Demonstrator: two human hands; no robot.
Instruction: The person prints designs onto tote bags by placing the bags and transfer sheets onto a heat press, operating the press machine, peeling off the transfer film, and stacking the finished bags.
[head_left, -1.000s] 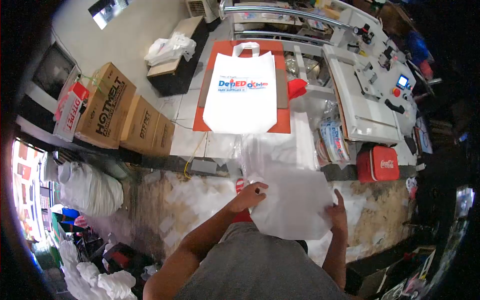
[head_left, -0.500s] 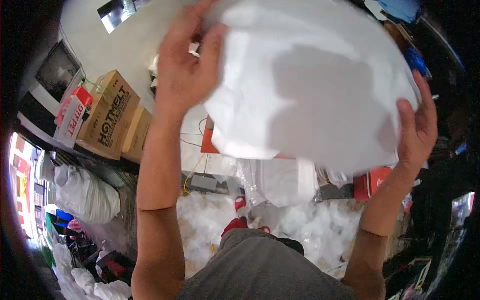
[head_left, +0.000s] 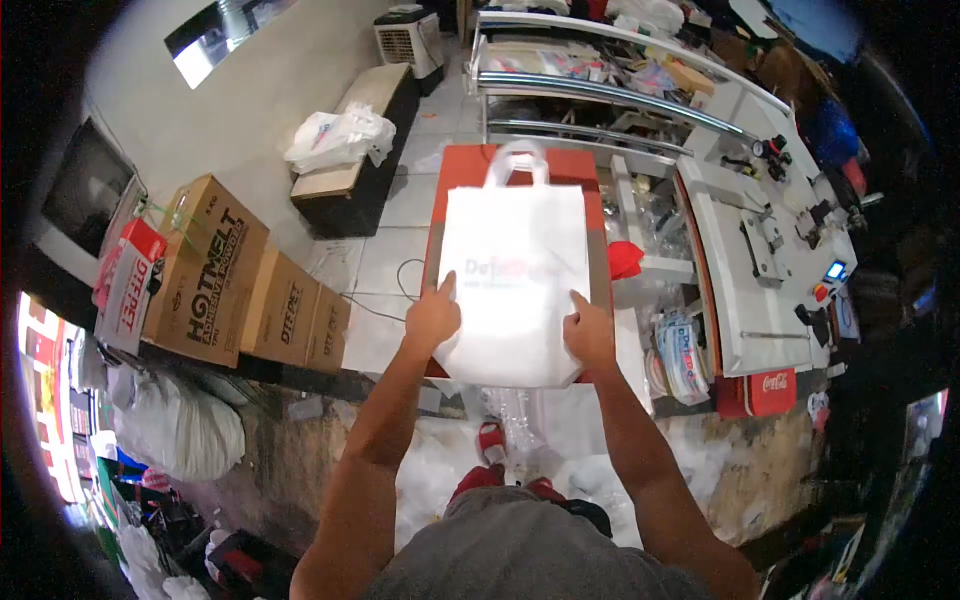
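A white tote bag (head_left: 512, 340) with a loop handle at its far end is spread flat above a red-topped surface (head_left: 465, 165). Blurred dark and reddish lettering runs across its middle. My left hand (head_left: 433, 318) is closed on the bag's left edge, with the index finger along the top face. On the opposite edge, my right hand (head_left: 590, 335) grips in the same way, index finger pointing forward. The undersides of both hands' grips are hidden.
To the left stand cardboard boxes (head_left: 205, 275) and a white stuffed sack (head_left: 185, 425). A white machine (head_left: 760, 250) with metal rails is at the right, above a red crate (head_left: 770, 390). Plastic wrapping (head_left: 520, 415) lies near my feet.
The white bag has come down from close in front of the camera and now lies flat, handle away from me. Both hands moved lower and closer together, still on its sides.
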